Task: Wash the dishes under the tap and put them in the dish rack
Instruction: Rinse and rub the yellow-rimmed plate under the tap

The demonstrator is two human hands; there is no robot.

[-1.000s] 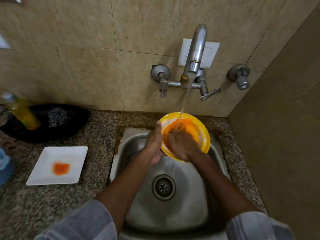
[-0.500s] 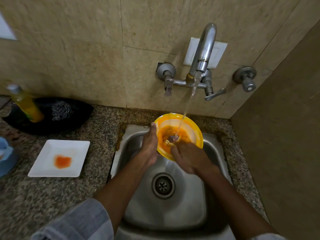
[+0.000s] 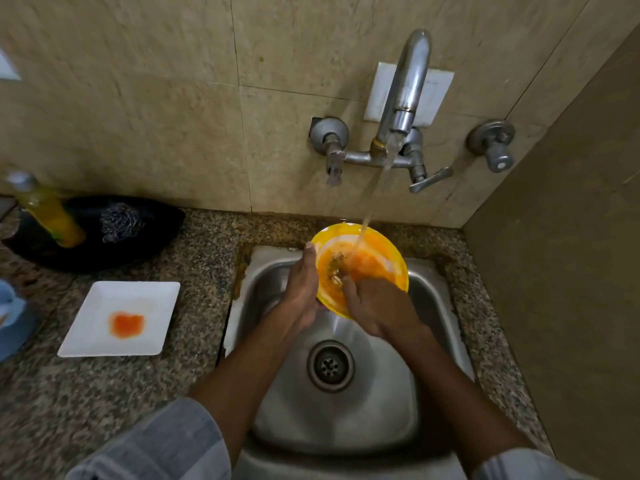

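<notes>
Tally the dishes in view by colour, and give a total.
Yellow: 1, the yellow bowl held over the sink by the left hand, rubbed by the right hand.
White: 1, the white square plate on the counter.
Total: 2

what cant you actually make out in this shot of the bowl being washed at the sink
All in the head view:
- Dish rack: not in frame.
- Left hand fingers: hidden behind the yellow bowl it holds by the rim.
- Right hand fingertips: blurred inside the bowl, so whether they hold a scrubber cannot be told.
- Blue object: cut off by the left edge.
- Bottle label: blurred.
</notes>
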